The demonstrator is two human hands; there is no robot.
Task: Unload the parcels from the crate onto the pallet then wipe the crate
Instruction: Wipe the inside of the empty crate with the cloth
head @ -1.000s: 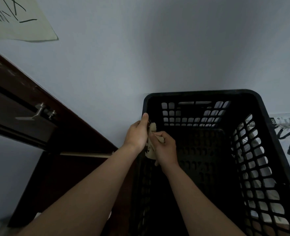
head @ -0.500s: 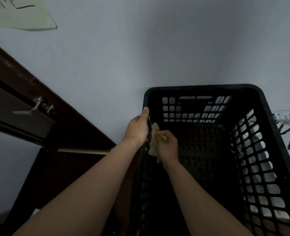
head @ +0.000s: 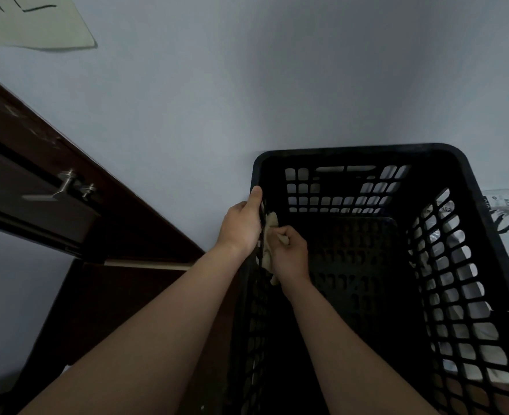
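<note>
Left hand [head: 241,227] grips black crate [head: 361,151] rim, steadying it | right hand [head: 290,253] clenches beige cloth [head: 269,235] against adjacent inner wall for wiping

2 bare forearms [head: 163,330], bare left hand [head: 241,226], bare right hand [head: 290,253]

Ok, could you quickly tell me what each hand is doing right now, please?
Left hand: grips the left wall of the black latticed plastic crate.
Right hand: holds a crumpled beige cloth against that wall's inner face.

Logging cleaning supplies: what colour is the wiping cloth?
Pale beige cloth, gripped by the right hand; head view.
</note>
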